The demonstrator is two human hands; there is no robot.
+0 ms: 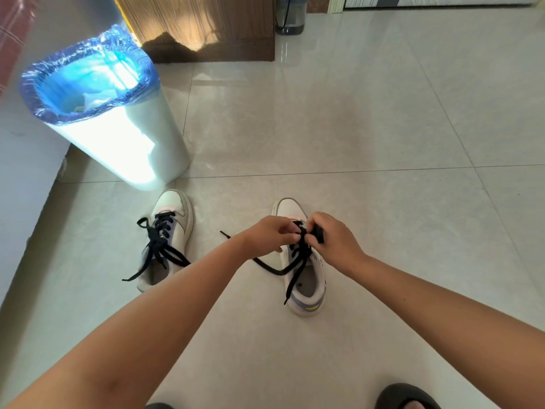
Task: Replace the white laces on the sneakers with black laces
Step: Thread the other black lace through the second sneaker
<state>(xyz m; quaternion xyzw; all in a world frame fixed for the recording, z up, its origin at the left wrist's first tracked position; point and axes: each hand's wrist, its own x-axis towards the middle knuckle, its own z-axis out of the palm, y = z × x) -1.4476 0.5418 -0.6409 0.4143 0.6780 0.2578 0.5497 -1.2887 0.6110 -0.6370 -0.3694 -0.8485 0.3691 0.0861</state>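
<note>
Two white sneakers stand on the tiled floor, toes pointing away from me. The left sneaker (171, 231) carries a black lace (160, 249) tied in a bow, its ends trailing to the left. Over the right sneaker (306, 287) both hands meet above the eyelets. My left hand (269, 234) pinches the black lace (274, 268) there, and my right hand (331, 237) pinches a folded loop of the same lace. One loose end runs left across the floor; the other hangs back over the shoe's opening. No white lace shows.
A white waste bin (124, 137) lined with a blue bag stands left of the sneakers, against a white wall. A wooden cabinet (200, 25) and a water bottle (290, 14) are at the back. Dark slippers (407, 397) on my feet show at the bottom edge.
</note>
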